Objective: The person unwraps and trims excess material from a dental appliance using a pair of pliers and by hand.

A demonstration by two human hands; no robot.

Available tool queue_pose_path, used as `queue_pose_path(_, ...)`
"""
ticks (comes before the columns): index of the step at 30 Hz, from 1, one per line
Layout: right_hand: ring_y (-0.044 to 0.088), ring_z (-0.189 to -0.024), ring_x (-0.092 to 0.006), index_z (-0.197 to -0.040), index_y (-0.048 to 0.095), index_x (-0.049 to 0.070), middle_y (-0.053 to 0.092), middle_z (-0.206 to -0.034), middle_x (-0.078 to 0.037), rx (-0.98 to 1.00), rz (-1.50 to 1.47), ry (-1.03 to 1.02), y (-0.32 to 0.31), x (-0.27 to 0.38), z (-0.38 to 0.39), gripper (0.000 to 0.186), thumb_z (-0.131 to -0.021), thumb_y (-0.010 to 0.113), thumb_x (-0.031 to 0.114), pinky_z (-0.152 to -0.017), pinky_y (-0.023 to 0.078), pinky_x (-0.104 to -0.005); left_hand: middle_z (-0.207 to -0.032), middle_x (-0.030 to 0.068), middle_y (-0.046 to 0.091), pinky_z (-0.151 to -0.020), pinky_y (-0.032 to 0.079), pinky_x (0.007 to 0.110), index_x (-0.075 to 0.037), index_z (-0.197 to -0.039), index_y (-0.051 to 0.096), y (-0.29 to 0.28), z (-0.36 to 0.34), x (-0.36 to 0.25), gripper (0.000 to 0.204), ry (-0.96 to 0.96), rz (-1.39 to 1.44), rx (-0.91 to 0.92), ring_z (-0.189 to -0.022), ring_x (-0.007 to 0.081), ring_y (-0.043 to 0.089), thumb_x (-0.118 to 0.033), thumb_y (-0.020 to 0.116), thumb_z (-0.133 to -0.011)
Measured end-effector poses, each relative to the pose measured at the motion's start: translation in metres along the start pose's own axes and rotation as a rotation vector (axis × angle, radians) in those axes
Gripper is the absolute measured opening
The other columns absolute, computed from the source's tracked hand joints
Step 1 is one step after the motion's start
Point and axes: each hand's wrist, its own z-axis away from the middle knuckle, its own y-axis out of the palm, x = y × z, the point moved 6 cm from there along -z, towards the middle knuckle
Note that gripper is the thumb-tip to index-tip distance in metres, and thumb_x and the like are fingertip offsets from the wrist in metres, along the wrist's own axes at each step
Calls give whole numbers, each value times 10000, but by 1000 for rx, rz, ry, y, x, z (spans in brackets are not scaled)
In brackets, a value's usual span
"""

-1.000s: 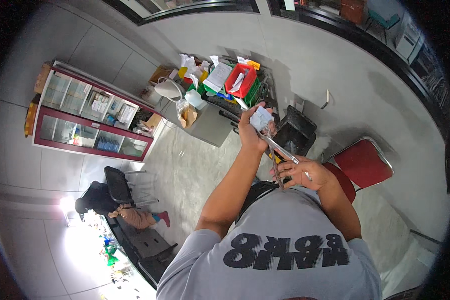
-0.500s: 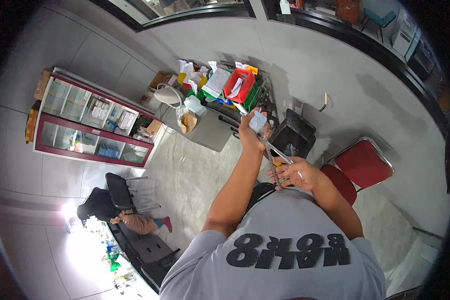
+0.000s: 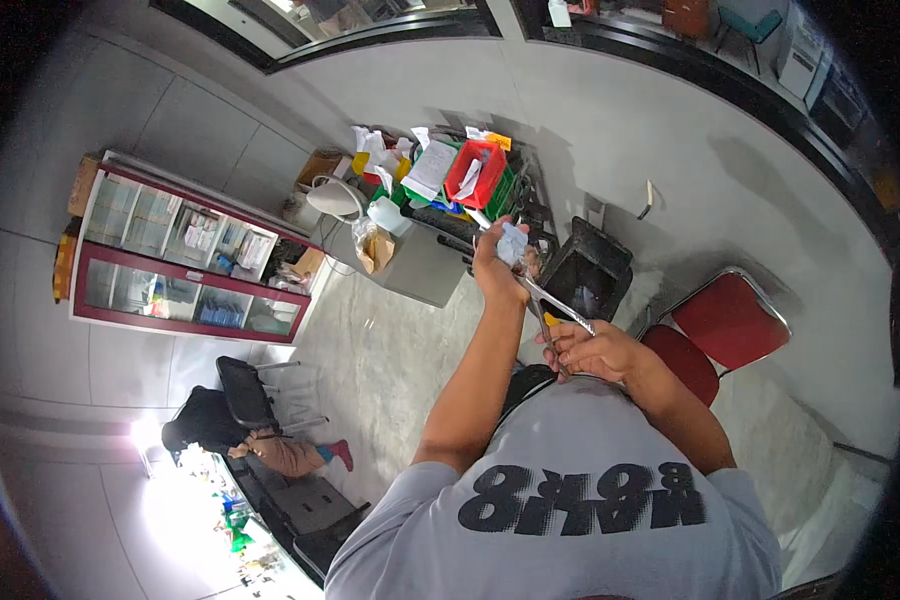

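Metal scissors (image 3: pixel 553 305) slant up-left toward packet (image 3: pixel 511 243) | right hand (image 3: pixel 592 352) grip clamped on handles | left hand (image 3: pixel 497 262) grip clamped on packet

Small pale packet (image 3: pixel 511 243), contents indiscernible

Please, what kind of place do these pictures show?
Probably a small shop or clinic back room. A glass-fronted cabinet holds small boxes, a cluttered desk carries coloured trays with papers, and a red chair stands on the tiled floor.

Crates (image 3: pixel 475 172) on desk (image 3: pixel 425 270), cabinet (image 3: pixel 175 255) left.
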Motion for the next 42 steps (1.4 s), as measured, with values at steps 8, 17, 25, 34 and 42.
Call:
queue_pose_path(8,547,-708,-140,-1056,600,20,588,-841,-31,2,-11,-30,-5,-7,-12,267,-807,695,12,-624,424,-287,-940,135,667,-396,449,331,-90,-1183,553,-2,-9,0,387,-21,-10,66,-516,208,560,-311,584,-868)
queue_pose_path(17,417,-526,-81,-842,580,72,452,-631,39,-162,68,54,-12,-2,-10,187,-812,763,92,-489,334,-278,-945,168,666,-410,469,354,-61,-1196,554,5,-19,8,408,22,-18,67,-539,227,583,-313,567,-875)
queue_pose_path(25,378,-470,-115,-924,599,39,424,-605,18,-339,231,20,-31,6,4,220,-890,719,220,-449,321,-300,-1007,167,692,-510,516,381,-89,-1217,561,3,-48,25,405,39,-170,172,-601,259,627,-384,511,-944)
queue_pose_path(34,525,-908,-108,-1532,339,121,630,-1113,-51,-283,525,-137,-29,18,20,649,-943,610,168,-736,436,-262,-1146,173,675,-696,546,351,-2,-1196,567,19,-34,14,484,-39,-283,357,-835,298,701,-434,488,-992)
queue_pose_path(42,545,-1097,-185,-1572,271,197,575,-1276,-36,-223,162,38,-25,16,24,763,-911,652,184,-968,404,-428,-1004,117,682,-677,535,312,18,-1162,624,29,-12,3,447,117,-559,522,-838,190,648,-350,625,-908)
